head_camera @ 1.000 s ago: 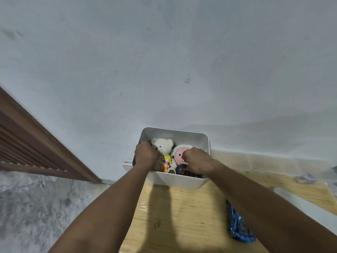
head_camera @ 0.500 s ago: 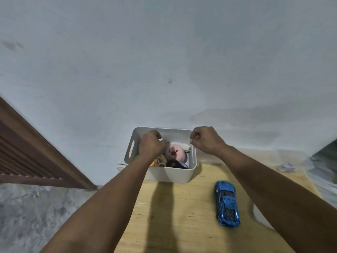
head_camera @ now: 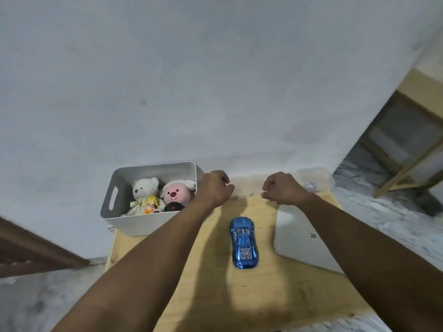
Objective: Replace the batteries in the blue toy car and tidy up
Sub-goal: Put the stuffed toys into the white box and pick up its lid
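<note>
— Where is the blue toy car [head_camera: 243, 242] right now?

— It lies on its wheels on the wooden worktop [head_camera: 263, 295], lengthwise, one end toward the wall and the other toward the person. Nothing touches it; it sits between the two forearms, in the shadow they cast.

— And the hands?

— Both are held out past the car, near the far edge of the worktop by the wall [head_camera: 215, 80]. The left hand [head_camera: 214, 190] is just beside the right wall of the white storage bin [head_camera: 134, 225]; whether it touches the bin I cannot tell. Its fingers are curled in loosely, and I see nothing in them. The right hand [head_camera: 284, 189] is apart from it, fingers also curled inward with the tips close to the thumb; if they pinch something small, it is too fine to make out.

— What's in the bin?

— A white teddy bear [head_camera: 143, 191] with a pale bow, a pink plush animal [head_camera: 175, 193] with a red nose beside it, a small yellow-haired doll [head_camera: 151, 203] in front of the bear, and a dark round toy [head_camera: 174, 207] by the near wall.

— Anything else on the worktop?

— A flat white box [head_camera: 304, 238] to the right of the car, partly under the right forearm, and a clear plastic container [head_camera: 316, 179] at the far right corner.
</note>
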